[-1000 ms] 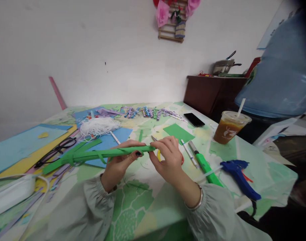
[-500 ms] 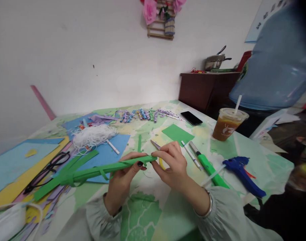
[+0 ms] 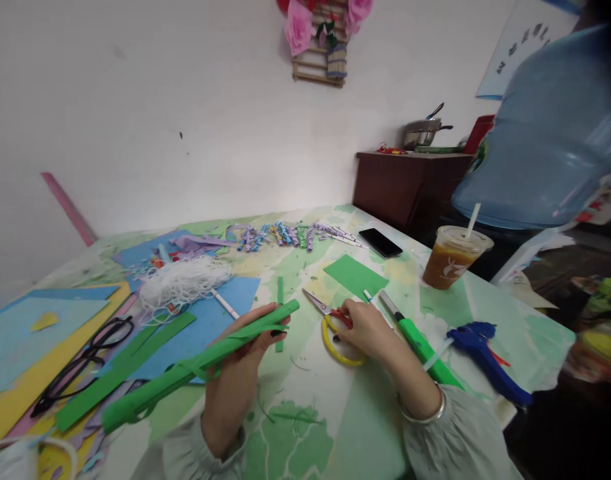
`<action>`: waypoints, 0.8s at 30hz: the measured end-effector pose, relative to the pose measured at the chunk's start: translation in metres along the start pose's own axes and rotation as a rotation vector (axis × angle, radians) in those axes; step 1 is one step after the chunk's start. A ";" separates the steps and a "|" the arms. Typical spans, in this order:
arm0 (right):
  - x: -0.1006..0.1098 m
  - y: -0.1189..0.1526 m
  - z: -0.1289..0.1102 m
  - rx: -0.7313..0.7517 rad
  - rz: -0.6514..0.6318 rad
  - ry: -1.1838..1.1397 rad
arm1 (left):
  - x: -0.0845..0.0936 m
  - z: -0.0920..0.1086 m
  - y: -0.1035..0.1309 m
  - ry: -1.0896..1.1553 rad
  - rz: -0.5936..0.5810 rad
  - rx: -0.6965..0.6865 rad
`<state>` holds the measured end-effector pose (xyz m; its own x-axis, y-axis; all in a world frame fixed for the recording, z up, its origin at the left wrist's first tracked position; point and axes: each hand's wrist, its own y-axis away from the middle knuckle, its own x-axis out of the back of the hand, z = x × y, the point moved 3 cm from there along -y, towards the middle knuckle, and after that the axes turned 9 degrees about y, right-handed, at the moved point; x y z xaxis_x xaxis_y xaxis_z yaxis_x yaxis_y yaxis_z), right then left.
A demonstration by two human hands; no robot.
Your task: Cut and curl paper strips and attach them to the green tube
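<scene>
- Left hand [image 3: 235, 377]: thumb and fingers wrapped firmly about a green paper roll [image 3: 200, 361], holding it at a slant above the table [image 3: 370, 413]; upper end points away to the right, lower end drops to the near left.
- Right hand [image 3: 370, 330]: fingertips at the red handle of the scissors [image 3: 327, 315], which lie on the table, blades pointing away and to the left, yellow loop toward the person. Fingers cover part of the handle, so I cannot tell whether they are closed on it.
- Between the hands, a narrow green strip [image 3: 280, 290] lies flat.
- Beyond the scissors, a green sheet [image 3: 356, 274]; a black phone [image 3: 380, 243] just behind that.
- Right of the right hand, a green-handled tool [image 3: 419, 345], then a blue glue gun [image 3: 495, 370]; a lidded cup [image 3: 453, 260] of brown drink stands farther back.
- Left side: tangled white string [image 3: 185, 283] partly over blue paper, black eyeglasses [image 3: 92, 347] nearer the edge.
- Far side, by the wall: a row of curled paper pieces [image 3: 285, 233].
</scene>
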<state>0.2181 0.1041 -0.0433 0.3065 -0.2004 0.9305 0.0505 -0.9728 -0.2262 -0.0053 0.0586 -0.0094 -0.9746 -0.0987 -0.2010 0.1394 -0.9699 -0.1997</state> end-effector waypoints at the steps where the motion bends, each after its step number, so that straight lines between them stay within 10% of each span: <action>1: -0.001 0.001 -0.001 -0.005 -0.015 0.006 | 0.001 0.002 0.001 -0.014 0.005 -0.027; 11: 0.010 0.000 -0.014 -0.075 -0.034 -0.126 | 0.001 0.019 0.003 -0.099 -0.037 -0.276; 18: 0.027 0.013 -0.030 0.150 0.172 -0.648 | 0.006 0.029 0.002 -0.183 0.027 -0.372; 24: 0.034 0.028 -0.042 0.351 0.326 -0.362 | 0.008 0.032 0.004 -0.267 0.102 -0.440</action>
<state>0.1902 0.0650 -0.0063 0.6599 -0.3697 0.6541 0.1918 -0.7588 -0.6225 -0.0178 0.0472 0.0192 -0.9550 -0.2965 -0.0007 0.2404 -0.7730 -0.5871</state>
